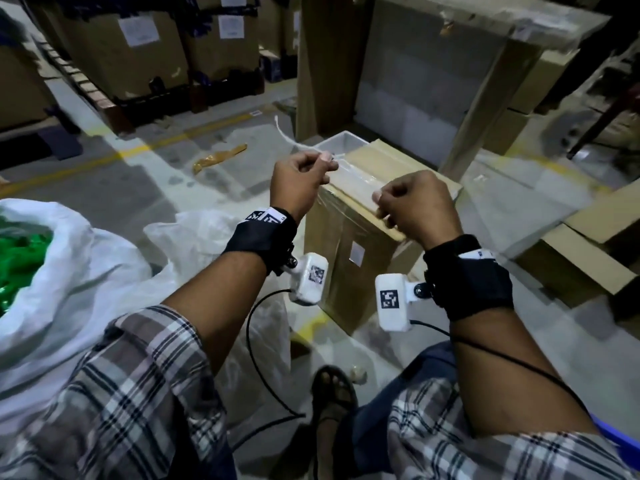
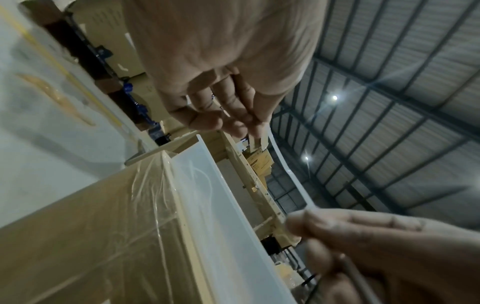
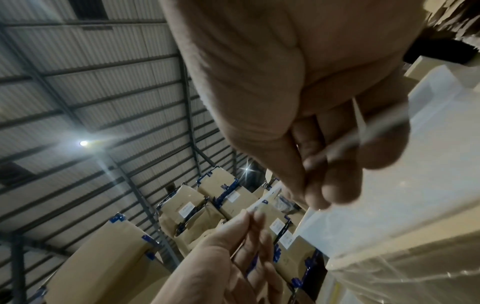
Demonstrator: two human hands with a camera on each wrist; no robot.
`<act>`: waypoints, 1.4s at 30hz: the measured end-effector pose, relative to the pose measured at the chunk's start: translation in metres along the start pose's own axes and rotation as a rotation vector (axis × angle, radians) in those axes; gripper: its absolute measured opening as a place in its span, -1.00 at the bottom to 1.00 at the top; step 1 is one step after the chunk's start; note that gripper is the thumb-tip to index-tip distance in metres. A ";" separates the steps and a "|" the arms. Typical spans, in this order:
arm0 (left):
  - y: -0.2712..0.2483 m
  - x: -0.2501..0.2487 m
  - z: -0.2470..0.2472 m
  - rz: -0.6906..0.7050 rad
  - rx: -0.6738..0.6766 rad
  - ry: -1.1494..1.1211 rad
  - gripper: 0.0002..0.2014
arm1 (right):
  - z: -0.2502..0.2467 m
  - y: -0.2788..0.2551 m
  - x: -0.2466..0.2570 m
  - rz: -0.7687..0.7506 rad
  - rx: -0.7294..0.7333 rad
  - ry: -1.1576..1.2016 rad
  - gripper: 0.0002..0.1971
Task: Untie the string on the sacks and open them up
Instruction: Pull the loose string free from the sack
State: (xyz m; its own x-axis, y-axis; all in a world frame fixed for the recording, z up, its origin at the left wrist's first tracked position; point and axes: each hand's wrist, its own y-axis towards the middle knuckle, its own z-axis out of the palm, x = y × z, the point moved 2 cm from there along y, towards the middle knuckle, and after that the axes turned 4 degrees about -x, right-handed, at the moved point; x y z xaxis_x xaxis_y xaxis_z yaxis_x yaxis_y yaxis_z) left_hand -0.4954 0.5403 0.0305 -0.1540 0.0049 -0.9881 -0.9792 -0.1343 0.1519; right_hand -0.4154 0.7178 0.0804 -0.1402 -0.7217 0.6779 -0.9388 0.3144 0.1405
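A thin white string (image 1: 283, 132) runs between my two raised hands, and its free tail curls up to the left. My left hand (image 1: 327, 161) pinches one part of it between thumb and forefinger. My right hand (image 1: 379, 202) pinches another part, lower and to the right. The left wrist view has the string (image 2: 288, 170) stretched from the left fingertips (image 2: 233, 127) down to the right hand (image 2: 363, 236). It crosses the right fingers (image 3: 337, 185) as a pale strand (image 3: 374, 127). A white sack (image 1: 69, 271) stands open at the left with green contents showing. A second pale sack (image 1: 197, 233) slumps beside it.
A film-wrapped cardboard box (image 1: 346, 258) stands right under my hands, with a white tub (image 1: 341, 142) behind it. Wooden table legs (image 1: 485, 109) rise beyond. Flattened cardboard (image 1: 588, 258) lies to the right. Stacked cartons (image 1: 138, 50) line the back. My sandalled foot (image 1: 332, 393) is below.
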 end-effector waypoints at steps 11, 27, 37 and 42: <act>-0.003 0.022 0.016 0.109 0.096 0.380 -0.83 | -0.048 0.034 -0.056 0.250 -0.340 -0.121 -0.71; 0.005 0.013 0.060 0.400 0.271 1.055 -0.55 | -0.003 0.066 -0.040 0.017 -0.109 -0.349 -0.74; 0.006 0.016 0.066 0.474 0.314 1.181 -0.73 | 0.018 0.078 -0.044 -0.261 0.087 -0.448 -0.62; 0.006 0.019 0.073 0.504 0.415 1.399 -0.65 | 0.014 0.080 -0.046 -0.222 0.194 -0.353 -0.61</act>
State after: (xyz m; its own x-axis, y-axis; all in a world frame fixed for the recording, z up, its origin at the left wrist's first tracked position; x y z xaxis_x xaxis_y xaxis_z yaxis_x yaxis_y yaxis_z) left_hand -0.5141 0.6121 0.0149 -0.4583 -0.8882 -0.0308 -0.8684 0.4402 0.2283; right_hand -0.4880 0.7677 0.0500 0.0037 -0.9350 0.3547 -0.9950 0.0318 0.0942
